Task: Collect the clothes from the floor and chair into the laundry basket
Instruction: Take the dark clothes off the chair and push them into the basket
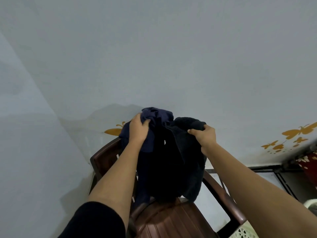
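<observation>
A bundle of dark clothes [168, 162] hangs in front of me above a brown plastic chair [173, 220]. My left hand [138, 129] grips a navy blue garment [154, 115] at the top left of the bundle. My right hand [204, 136] grips a black fuzzy garment [187, 127] at the top right. The lower ends of the clothes hang down to the chair seat. A white perforated laundry basket [243, 232] shows only as a corner at the bottom right.
The chair stands in a corner of grey walls [154, 57] with orange butterfly stickers [295, 133]. A dark rail [267, 168] and a red flowered cloth [308, 162] lie at the right edge. A pale round object [311, 204] sits by the right edge.
</observation>
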Demonstrator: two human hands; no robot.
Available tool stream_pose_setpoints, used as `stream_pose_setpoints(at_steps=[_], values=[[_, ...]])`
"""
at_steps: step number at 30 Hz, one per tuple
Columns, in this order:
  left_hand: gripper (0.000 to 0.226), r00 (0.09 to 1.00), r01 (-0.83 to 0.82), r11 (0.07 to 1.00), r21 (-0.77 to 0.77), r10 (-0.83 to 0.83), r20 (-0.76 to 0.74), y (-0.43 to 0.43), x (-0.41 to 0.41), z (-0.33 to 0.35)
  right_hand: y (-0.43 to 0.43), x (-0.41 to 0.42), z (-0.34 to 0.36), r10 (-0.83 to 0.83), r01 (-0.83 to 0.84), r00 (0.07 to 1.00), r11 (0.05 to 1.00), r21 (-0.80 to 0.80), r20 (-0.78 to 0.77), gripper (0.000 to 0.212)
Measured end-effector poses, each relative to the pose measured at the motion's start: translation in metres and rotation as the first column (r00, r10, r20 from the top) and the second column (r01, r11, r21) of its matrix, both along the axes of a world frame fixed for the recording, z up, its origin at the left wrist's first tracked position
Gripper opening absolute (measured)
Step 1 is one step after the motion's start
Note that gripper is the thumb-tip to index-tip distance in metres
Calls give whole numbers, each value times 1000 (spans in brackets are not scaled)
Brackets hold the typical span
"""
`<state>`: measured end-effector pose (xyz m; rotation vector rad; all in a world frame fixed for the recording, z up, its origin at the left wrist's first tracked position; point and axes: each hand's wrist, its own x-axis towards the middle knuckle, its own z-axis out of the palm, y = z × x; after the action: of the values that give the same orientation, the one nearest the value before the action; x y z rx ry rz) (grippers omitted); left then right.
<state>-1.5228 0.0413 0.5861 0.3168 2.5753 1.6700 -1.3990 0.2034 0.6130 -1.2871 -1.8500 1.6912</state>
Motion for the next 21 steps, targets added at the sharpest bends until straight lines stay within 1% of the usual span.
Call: stream_pose_setpoints(at_steps=[2, 4, 5, 7, 8, 9, 11, 12, 14, 15, 17, 19, 21], values=[[36, 990, 79, 986, 146, -94, 103, 11, 19, 12, 1, 9, 3, 17, -16, 999, 1000, 12, -41, 41], [50, 949, 117, 946, 302, -195, 246, 24, 45, 18, 3, 21, 14, 19, -25, 987, 999, -33, -157, 30], [57, 916, 126, 917, 378, -254, 311, 30, 58, 19, 4, 25, 20, 20, -34, 978, 997, -66, -208, 30], [79, 834, 200, 842, 500, -415, 364, 41, 83, 20, 7, 35, 33, 12, -46, 961, 992, -115, -276, 37], [92, 796, 276, 826, 492, -483, 365, 48, 97, 25, 11, 42, 41, 10, -50, 953, 991, -126, -303, 37], [106, 775, 355, 825, 441, -523, 354, 54, 107, 28, 15, 47, 47, 22, -67, 948, 989, -129, -318, 32], [130, 782, 456, 838, 300, -538, 313, 68, 126, 35, 22, 63, 61, 60, -105, 941, 987, -119, -332, 22], [135, 804, 461, 848, 262, -524, 280, 76, 133, 38, 25, 72, 68, 79, -122, 939, 986, -110, -335, 21], [133, 846, 445, 859, 253, -496, 195, 91, 144, 40, 34, 90, 76, 79, -127, 931, 985, -113, -357, 18], [126, 857, 432, 860, 271, -485, 175, 98, 150, 42, 41, 100, 78, 76, -131, 923, 984, -124, -376, 15], [103, 871, 394, 856, 336, -464, 161, 115, 168, 47, 56, 125, 84, 60, -136, 901, 980, -148, -430, 13], [75, 877, 330, 841, 429, -441, 190, 134, 191, 51, 72, 154, 89, 11, -105, 882, 979, -174, -470, 16], [55, 858, 297, 793, 532, -466, 216, 159, 221, 58, 93, 191, 91, -79, -15, 860, 984, -180, -504, 21]])
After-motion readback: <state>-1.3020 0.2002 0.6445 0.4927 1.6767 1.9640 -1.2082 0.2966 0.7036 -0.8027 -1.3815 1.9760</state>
